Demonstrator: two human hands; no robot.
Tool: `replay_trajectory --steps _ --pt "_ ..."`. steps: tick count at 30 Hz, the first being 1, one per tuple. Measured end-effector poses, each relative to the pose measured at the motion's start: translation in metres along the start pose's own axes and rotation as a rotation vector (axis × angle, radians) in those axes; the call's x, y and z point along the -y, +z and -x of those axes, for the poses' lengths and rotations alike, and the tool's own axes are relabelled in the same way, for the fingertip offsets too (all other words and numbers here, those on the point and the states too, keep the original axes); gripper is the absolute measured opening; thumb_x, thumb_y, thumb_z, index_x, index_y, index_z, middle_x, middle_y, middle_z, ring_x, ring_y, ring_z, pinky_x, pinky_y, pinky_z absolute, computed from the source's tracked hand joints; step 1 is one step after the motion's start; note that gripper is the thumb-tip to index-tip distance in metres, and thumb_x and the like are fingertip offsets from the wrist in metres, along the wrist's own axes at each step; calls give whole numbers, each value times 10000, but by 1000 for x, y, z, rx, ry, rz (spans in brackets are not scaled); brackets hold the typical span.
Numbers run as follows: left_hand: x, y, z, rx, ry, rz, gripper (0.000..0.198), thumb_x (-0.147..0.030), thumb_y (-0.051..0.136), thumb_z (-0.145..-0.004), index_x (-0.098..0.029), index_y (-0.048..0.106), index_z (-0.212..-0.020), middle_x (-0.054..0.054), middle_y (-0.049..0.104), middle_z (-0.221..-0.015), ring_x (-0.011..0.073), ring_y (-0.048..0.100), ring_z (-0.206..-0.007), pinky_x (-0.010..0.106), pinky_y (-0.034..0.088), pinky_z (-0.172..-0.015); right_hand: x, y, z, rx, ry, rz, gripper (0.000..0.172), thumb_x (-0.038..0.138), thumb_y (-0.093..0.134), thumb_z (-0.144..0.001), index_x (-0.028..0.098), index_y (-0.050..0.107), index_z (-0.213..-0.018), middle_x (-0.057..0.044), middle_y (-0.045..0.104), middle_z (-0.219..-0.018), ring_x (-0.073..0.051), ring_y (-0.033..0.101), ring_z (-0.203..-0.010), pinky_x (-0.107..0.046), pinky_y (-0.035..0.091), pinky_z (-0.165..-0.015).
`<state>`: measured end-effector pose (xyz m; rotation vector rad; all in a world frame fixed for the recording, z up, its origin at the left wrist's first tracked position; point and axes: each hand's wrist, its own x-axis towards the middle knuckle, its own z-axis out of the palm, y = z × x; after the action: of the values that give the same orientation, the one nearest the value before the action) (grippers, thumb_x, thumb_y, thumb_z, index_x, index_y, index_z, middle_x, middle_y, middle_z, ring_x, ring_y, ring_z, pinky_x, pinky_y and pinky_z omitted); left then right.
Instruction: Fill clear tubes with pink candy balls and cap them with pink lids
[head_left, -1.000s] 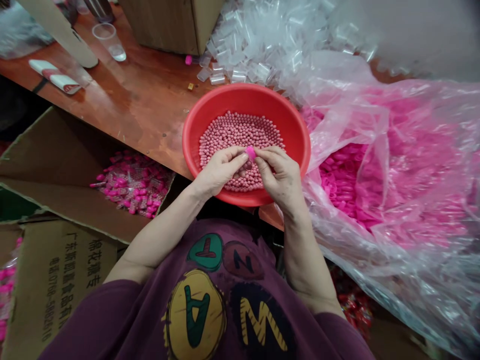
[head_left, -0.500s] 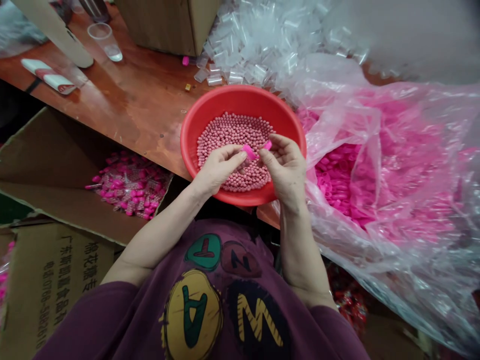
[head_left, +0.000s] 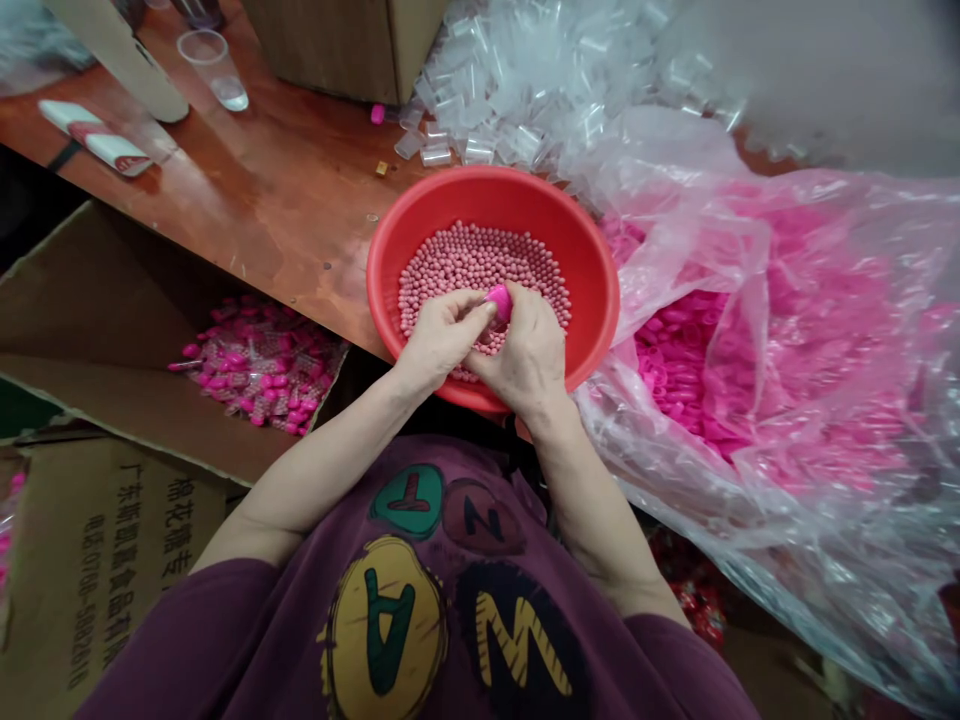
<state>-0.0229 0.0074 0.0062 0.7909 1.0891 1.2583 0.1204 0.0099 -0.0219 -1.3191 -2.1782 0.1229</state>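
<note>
Over a red plastic basin (head_left: 592, 270) holding many small pink balls (head_left: 450, 262), both my hands meet at a bright pink plastic cap (head_left: 499, 300). My left hand (head_left: 442, 338) pinches the cap's left side between thumb and fingers. Around its right side, the bent fingers of my right hand (head_left: 525, 345) press against it, with the thumb reaching below toward my left hand. What lies under the cap, between the palms, is mostly hidden.
An open plastic bag (head_left: 765, 260) of pink plastic parts (head_left: 679, 360) lies right of the basin. Clear plastic tubes (head_left: 517, 110) are heaped behind. At left, an open carton (head_left: 97, 310) holds filled pink-capped tubes (head_left: 262, 365). A clear cup (head_left: 214, 70) stands on the table.
My right hand has moved left and closed in against my left hand. The two pink pieces seen apart, one in each hand, now appear as one pink cap between them.
</note>
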Motion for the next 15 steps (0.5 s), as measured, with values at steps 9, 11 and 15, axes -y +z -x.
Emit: replay_trajectory --steps 9,11,15 --pt "-2 0 -3 11 -152 101 167 -157 795 -960 -135 769 -797 8 720 -726 93 605 -656 200 511 -676 -5 -6 -7 34 -68 76 550 452 693 -932 136 610 -1375 -189 735 -1154 -372 699 -1085 -581 619 -973" --pt "0 3 -3 3 -109 68 132 -138 769 -964 -133 776 -833 17 749 -779 106 646 -717 209 538 -736 -4 -8 -8 71 -60 88 549 473 690 -957 130 615 -1380 -187 739 -1129 -371 708 -1060 -574 624 -953" --pt "-12 2 11 -51 54 -40 94 -173 722 -991 -146 794 -1044 58 818 -984 159 749 -912 259 603 -881 -2 -12 -9 140 -113 1 742 469 668 -1031 123 416 -1637 -240 725 -1337 -370 732 -1130 -548 651 -932"
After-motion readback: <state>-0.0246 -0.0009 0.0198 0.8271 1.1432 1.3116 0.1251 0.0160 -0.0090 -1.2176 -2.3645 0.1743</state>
